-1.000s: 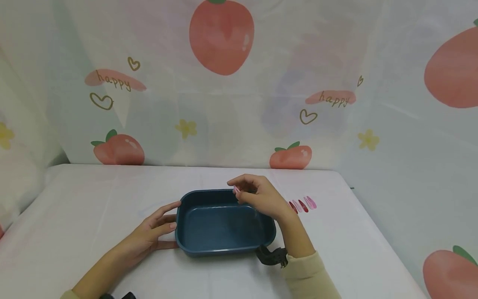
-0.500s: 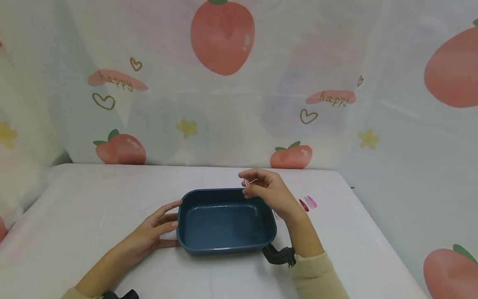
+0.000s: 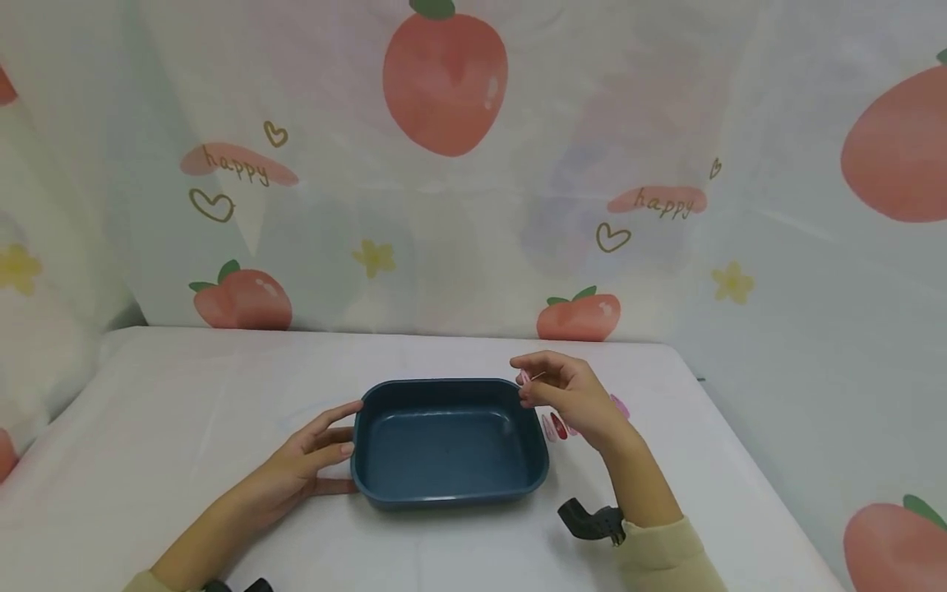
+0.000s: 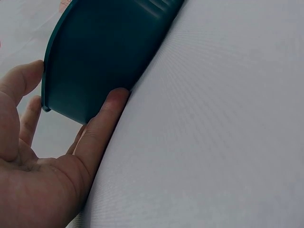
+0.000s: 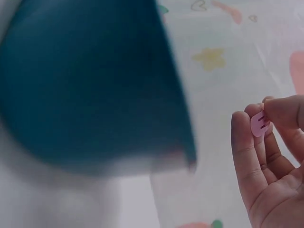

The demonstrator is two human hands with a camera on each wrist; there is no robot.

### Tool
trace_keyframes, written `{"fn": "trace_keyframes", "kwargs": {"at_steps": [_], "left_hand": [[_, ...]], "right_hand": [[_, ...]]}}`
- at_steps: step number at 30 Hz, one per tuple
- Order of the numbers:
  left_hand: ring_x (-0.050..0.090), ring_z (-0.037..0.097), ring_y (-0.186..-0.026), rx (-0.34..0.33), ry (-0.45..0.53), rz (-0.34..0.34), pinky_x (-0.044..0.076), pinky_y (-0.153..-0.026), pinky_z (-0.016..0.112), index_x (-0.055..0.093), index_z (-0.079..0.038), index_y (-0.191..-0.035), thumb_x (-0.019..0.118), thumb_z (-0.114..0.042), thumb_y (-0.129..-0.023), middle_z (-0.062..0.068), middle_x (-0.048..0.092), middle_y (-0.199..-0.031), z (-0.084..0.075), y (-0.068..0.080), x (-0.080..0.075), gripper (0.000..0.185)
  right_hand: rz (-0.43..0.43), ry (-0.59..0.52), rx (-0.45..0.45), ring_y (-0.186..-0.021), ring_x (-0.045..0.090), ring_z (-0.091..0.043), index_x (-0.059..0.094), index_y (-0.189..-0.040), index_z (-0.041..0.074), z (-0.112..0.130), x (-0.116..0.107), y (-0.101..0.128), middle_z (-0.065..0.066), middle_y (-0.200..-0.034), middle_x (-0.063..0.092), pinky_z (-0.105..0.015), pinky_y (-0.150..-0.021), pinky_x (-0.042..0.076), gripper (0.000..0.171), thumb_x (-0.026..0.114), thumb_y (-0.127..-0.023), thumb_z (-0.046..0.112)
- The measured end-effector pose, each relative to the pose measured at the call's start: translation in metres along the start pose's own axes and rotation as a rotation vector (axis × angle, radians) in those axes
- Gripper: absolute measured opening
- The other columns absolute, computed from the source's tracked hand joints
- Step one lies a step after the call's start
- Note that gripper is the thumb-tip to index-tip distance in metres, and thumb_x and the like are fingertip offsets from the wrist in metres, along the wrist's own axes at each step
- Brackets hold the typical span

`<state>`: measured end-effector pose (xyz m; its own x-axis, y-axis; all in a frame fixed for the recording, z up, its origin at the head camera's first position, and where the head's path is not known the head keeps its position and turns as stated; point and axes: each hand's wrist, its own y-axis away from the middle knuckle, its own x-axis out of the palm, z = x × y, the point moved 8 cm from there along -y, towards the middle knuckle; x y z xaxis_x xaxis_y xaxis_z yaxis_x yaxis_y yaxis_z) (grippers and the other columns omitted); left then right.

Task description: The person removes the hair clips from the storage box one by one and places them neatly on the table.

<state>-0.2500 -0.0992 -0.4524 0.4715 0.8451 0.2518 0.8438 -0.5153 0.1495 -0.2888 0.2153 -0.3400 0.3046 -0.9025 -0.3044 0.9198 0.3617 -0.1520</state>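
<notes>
A dark blue rectangular tray (image 3: 450,460) stands on the white table. My left hand (image 3: 296,460) touches its left end with fingers spread and fairly straight; in the left wrist view, fingertips (image 4: 116,97) rest against the tray's outer wall and rim. Thumb and fingers of my right hand (image 3: 573,395) pinch a small pink hair clip (image 5: 259,124), raised near the tray's back right corner. Below that hand lie more clips in a row: a pink clip (image 3: 548,427), a red clip (image 3: 559,426) and a brighter pink clip (image 3: 620,404). The hand partly hides the row.
A white cloth covers the table (image 3: 222,395). Behind it hangs a backdrop (image 3: 473,247) printed with peaches, hearts and flowers. Each wrist carries a black camera mount, the right mount (image 3: 592,520) showing beside the tray's front right corner.
My right hand has moved right with the pink clip, from over the tray's back rim to beyond its back right corner. The left hand stays against the tray.
</notes>
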Motion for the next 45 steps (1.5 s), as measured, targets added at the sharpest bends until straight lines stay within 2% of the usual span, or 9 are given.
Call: {"fn": "trace_keyframes", "kwargs": {"at_steps": [5, 14, 24, 34, 40, 45], "left_hand": [[0.042, 0.036, -0.121, 0.000, -0.011, -0.024, 0.047, -0.084, 0.054, 0.031, -0.030, -0.142, 0.052, -0.014, -0.094, 0.018, 0.024, -0.142, 0.001, 0.001, -0.002, 0.055], [0.041, 0.036, -0.122, 0.029, -0.006, 0.030, 0.046, -0.086, 0.054, 0.027, -0.028, -0.143, 0.048, -0.012, -0.096, 0.021, 0.024, -0.142, 0.001, 0.000, 0.002, 0.054], [0.042, 0.036, -0.121, 0.003, -0.015, -0.002, 0.046, -0.085, 0.053, 0.029, -0.029, -0.142, 0.051, -0.014, -0.095, 0.019, 0.025, -0.142, 0.000, 0.000, 0.002, 0.054], [0.042, 0.035, -0.121, -0.004, -0.004, -0.012, 0.046, -0.085, 0.053, 0.030, -0.031, -0.142, 0.051, -0.015, -0.095, 0.017, 0.027, -0.141, 0.001, 0.001, 0.001, 0.054], [0.042, 0.036, -0.121, 0.000, -0.011, -0.008, 0.047, -0.085, 0.053, 0.029, -0.030, -0.143, 0.051, -0.015, -0.095, 0.018, 0.026, -0.142, 0.001, 0.001, 0.002, 0.055], [0.042, 0.036, -0.121, 0.001, -0.011, -0.003, 0.046, -0.085, 0.053, 0.029, -0.030, -0.142, 0.050, -0.014, -0.095, 0.018, 0.026, -0.142, 0.000, 0.001, 0.002, 0.054]], "right_hand": [[-0.041, -0.004, 0.000, -0.087, 0.061, -0.034, 0.057, -0.120, 0.004, -0.008, -0.014, 0.005, -0.027, -0.103, 0.052, -0.038, -0.076, 0.054, 0.033, 0.061, -0.087, 0.008], [-0.162, 0.029, 0.012, -0.092, 0.057, -0.038, 0.058, -0.118, 0.008, -0.016, -0.046, 0.010, -0.020, -0.103, 0.055, -0.034, -0.076, 0.054, 0.030, 0.062, -0.088, 0.012], [-0.253, 0.052, 0.059, -0.091, 0.061, -0.033, 0.055, -0.122, 0.007, -0.026, -0.067, 0.014, -0.019, -0.105, 0.053, -0.031, -0.076, 0.054, 0.035, 0.061, -0.088, 0.012], [-0.293, 0.067, 0.066, -0.088, 0.064, -0.019, 0.053, -0.124, 0.007, -0.030, -0.074, 0.016, -0.018, -0.109, 0.056, -0.029, -0.076, 0.053, 0.040, 0.063, -0.087, 0.017], [-0.308, 0.073, 0.087, -0.088, 0.064, -0.021, 0.053, -0.125, 0.005, -0.025, -0.077, 0.021, -0.023, -0.110, 0.054, -0.029, -0.077, 0.053, 0.038, 0.061, -0.089, 0.014], [-0.319, 0.069, 0.126, -0.092, 0.062, -0.028, 0.051, -0.126, 0.003, -0.020, -0.079, 0.026, -0.025, -0.112, 0.051, -0.030, -0.079, 0.053, 0.039, 0.059, -0.090, 0.013]]}}
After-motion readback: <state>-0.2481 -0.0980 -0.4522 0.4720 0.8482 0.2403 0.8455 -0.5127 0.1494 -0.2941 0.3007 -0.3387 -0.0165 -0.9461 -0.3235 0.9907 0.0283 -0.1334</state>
